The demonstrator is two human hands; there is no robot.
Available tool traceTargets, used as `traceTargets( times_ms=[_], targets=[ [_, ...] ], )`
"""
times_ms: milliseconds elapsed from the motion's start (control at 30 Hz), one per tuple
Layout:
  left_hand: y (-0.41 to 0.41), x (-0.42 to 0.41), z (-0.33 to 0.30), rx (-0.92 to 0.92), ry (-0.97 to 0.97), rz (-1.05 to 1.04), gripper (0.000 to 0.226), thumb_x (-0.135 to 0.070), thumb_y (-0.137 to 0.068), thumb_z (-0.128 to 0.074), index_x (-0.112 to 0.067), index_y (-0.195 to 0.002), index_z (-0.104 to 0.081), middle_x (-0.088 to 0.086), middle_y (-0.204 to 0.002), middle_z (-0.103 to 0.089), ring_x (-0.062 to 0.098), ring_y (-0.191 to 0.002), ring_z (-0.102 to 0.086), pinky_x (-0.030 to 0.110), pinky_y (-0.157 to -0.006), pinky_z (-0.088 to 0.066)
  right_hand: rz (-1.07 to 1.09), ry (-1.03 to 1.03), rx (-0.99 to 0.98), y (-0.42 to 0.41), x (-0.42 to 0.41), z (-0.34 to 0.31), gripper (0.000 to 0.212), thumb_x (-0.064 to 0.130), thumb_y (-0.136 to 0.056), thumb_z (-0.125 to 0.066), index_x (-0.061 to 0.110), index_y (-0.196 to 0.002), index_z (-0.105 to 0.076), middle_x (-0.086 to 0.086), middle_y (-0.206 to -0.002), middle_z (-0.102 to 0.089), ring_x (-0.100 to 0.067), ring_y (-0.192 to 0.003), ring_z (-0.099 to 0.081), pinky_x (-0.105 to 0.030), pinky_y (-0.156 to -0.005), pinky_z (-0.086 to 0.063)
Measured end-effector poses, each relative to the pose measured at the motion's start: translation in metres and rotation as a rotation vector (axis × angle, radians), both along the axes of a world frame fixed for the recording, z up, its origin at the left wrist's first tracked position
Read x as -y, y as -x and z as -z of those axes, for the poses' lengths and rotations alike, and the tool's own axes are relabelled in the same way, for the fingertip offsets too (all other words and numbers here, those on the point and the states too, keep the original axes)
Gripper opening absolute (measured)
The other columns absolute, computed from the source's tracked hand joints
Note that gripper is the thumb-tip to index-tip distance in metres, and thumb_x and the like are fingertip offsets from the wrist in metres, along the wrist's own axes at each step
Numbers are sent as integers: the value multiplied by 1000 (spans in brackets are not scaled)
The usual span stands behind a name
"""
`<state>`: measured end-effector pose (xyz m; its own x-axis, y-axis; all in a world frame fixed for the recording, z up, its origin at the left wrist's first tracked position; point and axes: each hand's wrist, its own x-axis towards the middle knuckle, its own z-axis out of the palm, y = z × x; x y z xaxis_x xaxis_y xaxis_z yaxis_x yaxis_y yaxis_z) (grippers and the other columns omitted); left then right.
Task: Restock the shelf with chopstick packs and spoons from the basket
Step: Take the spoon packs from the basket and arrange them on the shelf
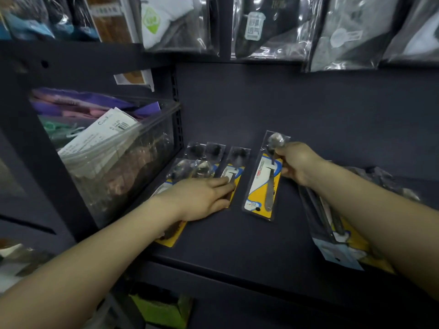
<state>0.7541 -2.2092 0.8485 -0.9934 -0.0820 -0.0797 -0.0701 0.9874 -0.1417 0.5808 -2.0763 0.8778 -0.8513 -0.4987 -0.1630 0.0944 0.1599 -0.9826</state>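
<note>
L hand (204,198) is lying flat on spoon packs (234,172). R hand (297,162) is gripping another spoon pack (261,184); bare shelf (237,238) is showing in front.

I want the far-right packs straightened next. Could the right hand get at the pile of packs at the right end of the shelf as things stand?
Probably not yet. The right hand grips the spoon pack in the middle of the shelf, so it is occupied. The pile of packs lies under that forearm, with nothing covering it; after letting go, drawing back should reach it.

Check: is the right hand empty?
No, the right hand grips the spoon pack by its right edge on the shelf.
</note>
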Motion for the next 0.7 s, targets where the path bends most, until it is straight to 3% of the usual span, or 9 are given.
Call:
traceTargets(
  times_ms=[67, 200, 300, 400, 467, 600, 700],
  targets=[
    [4, 0, 0, -4, 36, -14, 55, -45, -96, -24, -23, -146, -15, -4, -157, -13, 20, -140, -25, 38, -109, -32, 5, -24, 4, -2, 2, 5, 30, 6, -96, -38, 14, -69, -47, -2, -65, -44, -12, -53, -41, -13, -31, -28],
    [10, 5, 6, -64, 99, -14, 53, -42, -97, -25, -16, -144, -24, 1, -153, -25, 26, -135, -32, 37, -109, -31, -38, -54, 38, -8, 6, 14, 24, 6, -94, -44, 14, -71, -49, -5, -69, -46, -11, -52, -32, -9, -30, -26],
    [10, 11, 7, -122, 11, 7, 47, -33, -98, -30, -13, -140, -32, 3, -149, -33, 27, -131, -39, 35, -106, -34, -85, -106, 50, -19, 8, 17, 21, 8, -94, -48, 14, -73, -50, -4, -70, -50, -11, -52, -36, -10, -30, -31],
    [-6, 18, 1, -244, -240, 3, 50, -30, -97, -34, -14, -143, -26, 4, -154, -24, 19, -139, -27, 26, -114, -21, -161, -151, 50, -35, 16, 19, 19, 8, -94, -47, 12, -76, -52, -5, -78, -54, -13, -58, -48, -12, -33, -40],
    [-27, 22, 1, -334, -285, -52, 62, -44, -90, -31, -13, -143, -25, 8, -154, -22, 21, -141, -23, 25, -116, -16, -203, -156, 55, -47, 23, 20, 8, 6, -94, -48, 7, -88, -53, -10, -87, -52, -15, -60, -50, -14, -34, -45],
    [-67, 19, 12, -173, -198, -225, 102, -71, -59, -1, -20, -146, -17, 8, -157, -11, 23, -144, -10, 30, -118, -7, -194, -201, -70, -62, 37, 25, 10, 4, -93, -50, 5, -83, -51, -9, -69, -48, -15, -49, -46, -14, -31, -44],
    [-76, 19, 17, -116, -276, -248, 99, -73, -60, -1, -26, -147, -6, 4, -158, 0, 19, -145, 1, 26, -115, 1, -161, -307, -323, -63, 41, 29, 21, 4, -88, -54, 9, -67, -52, -10, -60, -50, -16, -45, -44, -20, -34, -38]
  ],
)
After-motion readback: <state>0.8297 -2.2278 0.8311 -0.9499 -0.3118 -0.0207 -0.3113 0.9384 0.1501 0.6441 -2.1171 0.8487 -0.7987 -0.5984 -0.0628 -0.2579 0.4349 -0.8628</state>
